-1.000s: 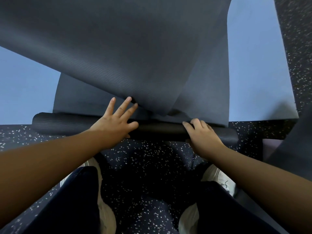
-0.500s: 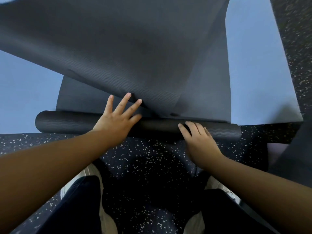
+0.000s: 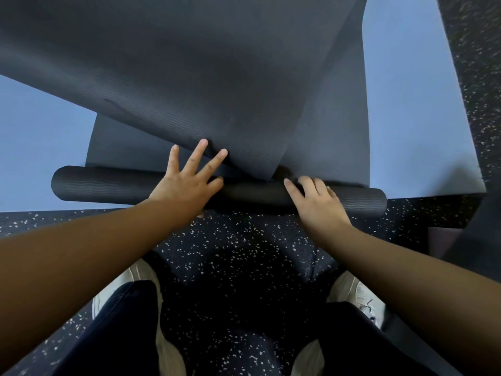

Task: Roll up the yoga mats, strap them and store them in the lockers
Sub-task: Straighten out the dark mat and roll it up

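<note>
A dark grey yoga mat is partly rolled: its roll (image 3: 105, 185) lies across the view at the near edge of the blue floor pad (image 3: 40, 158). The unrolled part (image 3: 189, 63) spreads away from me, and a folded-over sheet of it drapes down to the roll. My left hand (image 3: 187, 180) presses on the roll's middle with fingers straight and spread, fingertips touching the draped sheet. My right hand (image 3: 317, 199) rests on the roll's right part, fingers bent over its top.
Black speckled rubber floor (image 3: 244, 245) lies between the roll and my knees. My dark trousers and white shoes (image 3: 360, 297) fill the bottom. More blue pad (image 3: 406, 118) shows at right, with another dark mat edge (image 3: 482, 226) at far right.
The roll has moved a little away from me along the mat. My left hand has slid forward over it, and my right hand's fingers stay over the roll's top.
</note>
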Demonstrator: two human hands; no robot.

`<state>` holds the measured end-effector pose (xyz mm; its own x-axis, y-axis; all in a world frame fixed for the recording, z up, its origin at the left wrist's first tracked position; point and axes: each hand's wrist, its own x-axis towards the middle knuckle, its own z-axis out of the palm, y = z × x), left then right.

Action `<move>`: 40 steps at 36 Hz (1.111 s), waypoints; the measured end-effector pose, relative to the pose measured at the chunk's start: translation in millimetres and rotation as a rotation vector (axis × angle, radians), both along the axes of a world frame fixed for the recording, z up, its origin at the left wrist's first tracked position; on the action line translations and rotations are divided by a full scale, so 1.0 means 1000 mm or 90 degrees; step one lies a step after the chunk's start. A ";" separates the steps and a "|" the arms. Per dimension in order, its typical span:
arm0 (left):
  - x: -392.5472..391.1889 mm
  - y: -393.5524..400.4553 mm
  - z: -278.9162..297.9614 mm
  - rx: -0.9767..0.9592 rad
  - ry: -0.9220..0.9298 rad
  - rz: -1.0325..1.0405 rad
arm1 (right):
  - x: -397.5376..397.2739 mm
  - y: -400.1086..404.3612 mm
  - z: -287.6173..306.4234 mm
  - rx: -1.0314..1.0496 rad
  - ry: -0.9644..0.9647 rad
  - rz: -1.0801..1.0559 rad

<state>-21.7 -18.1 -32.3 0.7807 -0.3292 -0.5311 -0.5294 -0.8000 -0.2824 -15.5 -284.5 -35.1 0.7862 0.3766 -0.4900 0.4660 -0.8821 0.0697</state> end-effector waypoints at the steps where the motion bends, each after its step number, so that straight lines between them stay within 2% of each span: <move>1: 0.001 0.000 0.000 0.004 -0.004 -0.002 | -0.001 0.000 0.000 -0.007 -0.005 0.006; 15: 0.016 -0.005 -0.003 0.043 -0.050 -0.009 | 0.006 0.003 0.000 -0.066 0.034 0.013; 18: 0.020 -0.007 0.000 0.025 -0.027 0.000 | 0.002 0.003 -0.003 -0.056 0.007 -0.001; 22: 0.023 -0.007 0.002 -0.013 -0.005 0.001 | -0.007 -0.005 -0.016 0.003 -0.089 -0.013; 27: 0.013 -0.006 0.007 -0.048 0.005 0.003 | -0.011 -0.014 -0.018 0.041 -0.136 0.027; 35: -0.007 0.001 0.003 -0.136 0.027 0.023 | -0.024 -0.021 -0.016 0.076 -0.130 0.057; 40: -0.020 0.005 0.003 -0.222 -0.022 -0.016 | -0.034 -0.024 -0.013 0.094 -0.117 0.072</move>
<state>-42.1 -13.0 -29.7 0.7859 -0.5052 -0.3567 -0.5448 -0.8385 -0.0129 -49.2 -308.2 -48.5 0.8060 0.5236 -0.2760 0.5532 -0.8322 0.0369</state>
